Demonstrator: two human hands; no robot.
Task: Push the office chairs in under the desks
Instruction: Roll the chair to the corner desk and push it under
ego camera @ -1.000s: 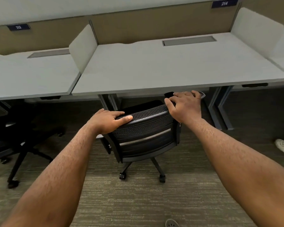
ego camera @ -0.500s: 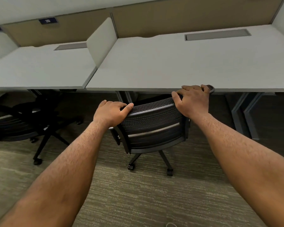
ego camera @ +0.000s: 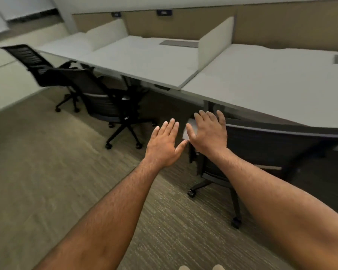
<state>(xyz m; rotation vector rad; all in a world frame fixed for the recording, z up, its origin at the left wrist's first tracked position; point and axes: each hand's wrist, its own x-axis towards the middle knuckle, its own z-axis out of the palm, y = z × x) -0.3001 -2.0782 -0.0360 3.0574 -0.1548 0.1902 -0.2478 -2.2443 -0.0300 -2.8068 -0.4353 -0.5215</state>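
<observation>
A black mesh-backed office chair (ego camera: pixel 265 151) stands at the right with its backrest against the edge of the white desk (ego camera: pixel 271 84). My right hand (ego camera: pixel 209 131) hovers open at the chair's left end, fingers spread, holding nothing. My left hand (ego camera: pixel 166 143) is open too, just left of the right hand, over the carpet. Farther left a second black chair (ego camera: pixel 103 102) stands out from the middle desk (ego camera: pixel 144 59), turned at an angle. Behind it a third black chair (ego camera: pixel 37 65) also stands out from the desk row.
White divider panels (ego camera: pixel 215 41) separate the desks, with a tan partition wall (ego camera: pixel 281 24) behind. Grey-green carpet (ego camera: pixel 47 172) stretches across the left and front. Desk legs stand under the tops. The tips of my shoes (ego camera: pixel 201 267) show at the bottom edge.
Both hands have let go of the chair's backrest and opened. The view has swung left, bringing the two other chairs into sight.
</observation>
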